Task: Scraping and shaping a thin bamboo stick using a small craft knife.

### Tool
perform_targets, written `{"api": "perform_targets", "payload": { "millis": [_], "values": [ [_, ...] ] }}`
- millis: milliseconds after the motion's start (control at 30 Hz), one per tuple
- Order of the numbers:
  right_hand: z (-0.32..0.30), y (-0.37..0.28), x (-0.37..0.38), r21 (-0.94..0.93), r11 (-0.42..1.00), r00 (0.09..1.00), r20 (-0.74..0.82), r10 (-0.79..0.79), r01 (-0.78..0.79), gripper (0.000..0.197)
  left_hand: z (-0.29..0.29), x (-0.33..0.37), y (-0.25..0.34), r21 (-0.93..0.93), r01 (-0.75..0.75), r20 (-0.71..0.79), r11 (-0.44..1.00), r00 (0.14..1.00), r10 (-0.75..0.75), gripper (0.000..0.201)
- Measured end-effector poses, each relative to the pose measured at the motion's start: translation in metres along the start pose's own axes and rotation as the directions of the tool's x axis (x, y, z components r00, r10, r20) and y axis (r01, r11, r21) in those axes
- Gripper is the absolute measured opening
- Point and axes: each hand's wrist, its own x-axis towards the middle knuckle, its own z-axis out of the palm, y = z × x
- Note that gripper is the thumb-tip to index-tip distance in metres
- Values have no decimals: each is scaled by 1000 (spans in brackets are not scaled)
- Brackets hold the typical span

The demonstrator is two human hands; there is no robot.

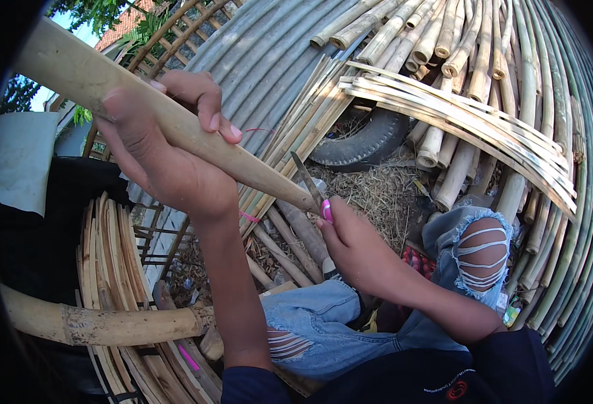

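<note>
**Knife at the tip of a bamboo slat, both hands closed**

Hidden/cut off: knife (304, 176) handle is buried inside the right hand (357, 246), only the thin grey blade shows. Upper end of the bamboo slat (175, 121) runs out of frame top left. Fisheye rim blacks out the corners. Tyre (367, 141) is half covered by split strips.

Near: lap in ripped blue jeans (323, 323), knees up, dark sleeve at the bottom edge. Thick bamboo pole (101, 323) lies crosswise lower left, rough and mottled, over a fanned stack of flat strips (114, 249).

Grip: left hand (168, 145) wrapped closed around the slat mid-length, fingers curled over the top. Right hand clenched on the knife, blade pointing up, touching the slat's tapered lower end. Slat is pale, smooth, slanting from upper left down to centre.

Room: tight. Small open patch of dry straw and shavings (377, 192) just beyond the blade; bamboo on all other sides.

Far: bundle of flat split strips (458, 114) lying across round poles (438, 34), knotted, tan to green. Woven lattice (175, 30) and foliage top left.
</note>
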Motion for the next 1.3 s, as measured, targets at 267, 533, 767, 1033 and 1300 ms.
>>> {"api": "perform_targets", "payload": {
  "millis": [267, 533, 767, 1033, 1300],
  "values": [
    [-5, 6, -5, 117, 986, 990, 91, 110, -120, 17, -2, -5, -2, -31, 49, -74, 998, 996, -51, 39],
    [6, 17, -6, 111, 986, 990, 75, 120, -128, 18, -24, 1, -2, -23, 15, 151, 1000, 989, -11, 40],
    [1, 21, -8, 116, 964, 964, 148, 222, -240, 16, -20, -3, -5, -18, 49, 146, 999, 988, -46, 41],
    [-17, -19, -8, 181, 980, 980, 195, 44, -80, 15, -13, -2, -1, -97, 18, 126, 995, 992, -5, 42],
    [-43, -36, -9, 18, 998, 988, 141, 54, -57, 22, 9, -5, 6, -149, 46, 154, 988, 988, -23, 42]
  ]
}}
